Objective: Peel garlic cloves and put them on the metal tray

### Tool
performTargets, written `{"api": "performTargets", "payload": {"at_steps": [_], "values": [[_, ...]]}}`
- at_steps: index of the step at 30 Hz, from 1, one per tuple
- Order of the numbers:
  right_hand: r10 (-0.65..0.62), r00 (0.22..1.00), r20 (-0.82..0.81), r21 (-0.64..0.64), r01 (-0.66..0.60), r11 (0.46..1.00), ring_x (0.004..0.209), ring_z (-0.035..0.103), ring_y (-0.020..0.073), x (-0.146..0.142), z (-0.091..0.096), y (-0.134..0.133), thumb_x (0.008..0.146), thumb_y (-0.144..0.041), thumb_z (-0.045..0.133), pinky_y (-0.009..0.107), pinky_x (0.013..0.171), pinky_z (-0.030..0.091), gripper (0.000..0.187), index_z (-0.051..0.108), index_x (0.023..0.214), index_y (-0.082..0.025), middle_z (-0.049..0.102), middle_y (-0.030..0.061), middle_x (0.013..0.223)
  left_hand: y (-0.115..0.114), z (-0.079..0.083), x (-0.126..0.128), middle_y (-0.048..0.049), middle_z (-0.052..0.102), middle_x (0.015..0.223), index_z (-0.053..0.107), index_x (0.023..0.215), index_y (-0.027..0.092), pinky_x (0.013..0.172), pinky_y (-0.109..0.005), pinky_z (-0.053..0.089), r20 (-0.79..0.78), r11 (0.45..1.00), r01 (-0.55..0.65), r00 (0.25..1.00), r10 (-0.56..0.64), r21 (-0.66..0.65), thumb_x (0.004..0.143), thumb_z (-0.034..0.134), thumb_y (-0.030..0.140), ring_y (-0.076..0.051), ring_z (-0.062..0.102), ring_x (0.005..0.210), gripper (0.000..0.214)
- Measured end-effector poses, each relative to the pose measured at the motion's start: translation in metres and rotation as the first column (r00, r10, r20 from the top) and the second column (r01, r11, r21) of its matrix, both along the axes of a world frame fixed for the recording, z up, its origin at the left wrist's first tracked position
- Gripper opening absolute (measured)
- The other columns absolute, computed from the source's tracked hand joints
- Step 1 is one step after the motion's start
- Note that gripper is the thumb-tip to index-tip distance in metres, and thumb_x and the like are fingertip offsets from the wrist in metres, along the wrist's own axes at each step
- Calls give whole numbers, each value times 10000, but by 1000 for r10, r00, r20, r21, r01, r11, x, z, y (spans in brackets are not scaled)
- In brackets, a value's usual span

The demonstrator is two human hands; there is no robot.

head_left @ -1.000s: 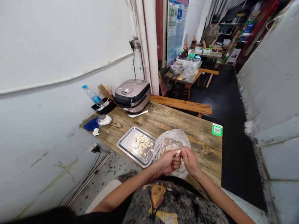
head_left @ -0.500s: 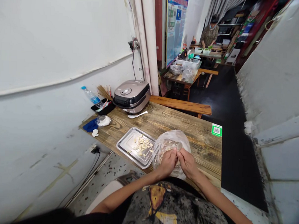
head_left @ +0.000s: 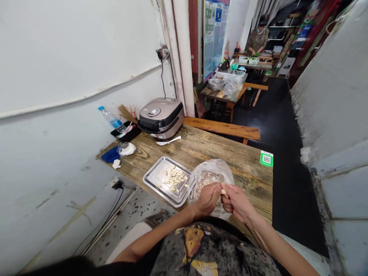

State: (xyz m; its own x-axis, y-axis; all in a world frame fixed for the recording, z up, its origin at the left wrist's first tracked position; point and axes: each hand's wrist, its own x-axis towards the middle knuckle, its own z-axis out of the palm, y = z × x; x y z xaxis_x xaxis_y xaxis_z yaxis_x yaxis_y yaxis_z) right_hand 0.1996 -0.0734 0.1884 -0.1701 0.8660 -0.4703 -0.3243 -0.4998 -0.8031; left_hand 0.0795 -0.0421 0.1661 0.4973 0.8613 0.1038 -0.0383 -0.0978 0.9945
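Over an open clear plastic bag [head_left: 215, 167], my two hands meet with their fingertips together. Between them shows a small pale garlic clove [head_left: 223, 192]. My right hand [head_left: 236, 200] pinches the clove with thumb and bent fingers. Curled close against it, my left hand [head_left: 207, 198] has its thumb and forefinger at the same clove. In the bag lie garlic pieces and skins [head_left: 200, 186], partly hidden by my hands. Just left of the bag, a shallow metal tray [head_left: 153, 175] carries several peeled cloves [head_left: 174, 177].
On the wooden table [head_left: 243, 173] stand a rice cooker [head_left: 162, 116], a white spoon [head_left: 169, 141], a blue cloth [head_left: 111, 155] and a black box [head_left: 126, 131] with a water bottle [head_left: 113, 120]. A wooden bench [head_left: 224, 128] lies beyond. Farther back, a person [head_left: 258, 39] works at another table.
My right hand has turned and shifted slightly right, so the pale clove now shows between my fingers. My left hand stays nearly in place. The tray and bag look unchanged.
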Motion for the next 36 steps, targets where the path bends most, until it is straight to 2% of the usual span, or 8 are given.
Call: {"api": "performTargets", "payload": {"at_steps": [8, 15, 18, 21, 24, 26, 30, 36], "values": [[-11, 980, 197, 258, -41, 965, 374, 219, 55, 7, 2, -5, 812, -538, 390, 189, 365, 190, 385, 363, 626, -203, 315, -81, 455, -1, -4, -1, 2, 398, 586, 493, 585, 175, 609, -253, 274, -45, 996, -73, 996, 75, 53, 832, 421, 402, -134, 341, 583, 343], [-231, 707, 669, 551, -262, 792, 553, 371, 113, 13, 2, -8, 834, -425, 409, 238, 540, 331, 324, 405, 599, -202, 392, -26, 575, -2, -1, -1, 6, 370, 562, 457, 550, 186, 607, -261, 263, -85, 988, -89, 991, 100, 126, 840, 415, 367, -139, 318, 566, 344], [-217, 788, 576, 494, -124, 860, 465, 308, 95, 7, -3, -9, 817, -466, 404, 221, 445, 285, 351, 355, 580, -211, 315, -50, 505, -2, -1, -2, -4, 395, 597, 503, 584, 187, 667, -261, 294, -82, 990, -40, 995, 52, 136, 816, 469, 321, -147, 342, 602, 271], [-58, 962, 266, 226, -4, 974, 363, 165, 57, 0, -2, -11, 786, -508, 418, 185, 344, 162, 346, 318, 614, -224, 217, -101, 443, 0, -2, -6, -19, 422, 627, 544, 610, 187, 749, -268, 312, -58, 990, 31, 998, -23, 138, 780, 528, 285, -162, 372, 651, 196], [58, 998, -7, 9, -58, 998, 343, 94, 31, -2, 4, -12, 753, -489, 482, 163, 328, 92, 343, 319, 619, -220, 213, -125, 416, 3, -4, -12, -43, 457, 660, 571, 618, 181, 798, -277, 317, -61, 982, 85, 995, -76, 166, 759, 558, 292, -176, 406, 703, 181], [86, 994, -68, 5, -86, 996, 338, 130, 26, 0, 7, -12, 747, -482, 511, 158, 325, 123, 339, 356, 623, -207, 267, -116, 419, 4, -5, -15, -57, 476, 688, 578, 641, 175, 800, -286, 326, -94, 970, 91, 993, -71, 226, 781, 527, 320, -182, 422, 728, 208], [-4, 990, 140, 266, -34, 963, 399, 360, 54, 9, 8, -12, 766, -474, 524, 188, 401, 325, 323, 493, 667, -168, 441, -53, 494, 6, -8, -18, -54, 473, 692, 547, 705, 162, 731, -305, 364, -203, 871, 97, 979, 3, 482, 867, 337, 379, -174, 428, 704, 343], [-134, 843, 521, 484, -162, 860, 673, 551, 141, 21, 17, -19, 772, -404, 556, 252, 606, 447, 263, 647, 875, -179, 627, 48, 803, 8, -11, -19, -47, 470, 682, 476, 700, 159, 663, -285, 390, -314, 705, 159, 945, 95, 691, 903, 225, 374, -154, 430, 685, 388]]}}
